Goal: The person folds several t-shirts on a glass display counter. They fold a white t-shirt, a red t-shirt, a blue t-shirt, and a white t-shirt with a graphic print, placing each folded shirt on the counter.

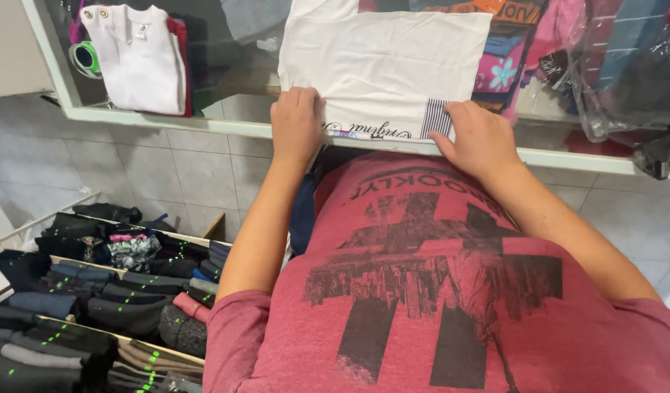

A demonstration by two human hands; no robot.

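1. A folded white shirt point(382, 65) lay flat on the glass counter point(568, 156), its near edge at the counter's front rim.
2. The left hand point(297, 124) pressed palm-down on the shirt's near left corner, fingers flat, clasping nothing.
3. The right hand point(480, 138) lay on the near right corner beside a striped patch point(437, 118), fingers spread, likewise not clenched.
4. Left of the shirt, under the glass, sat a white collared top point(142, 58).
5. Below the counter, to the left, stood trays of dark folded clothes point(94, 306).
6. Right of the shirt lay bagged garments point(626, 65).
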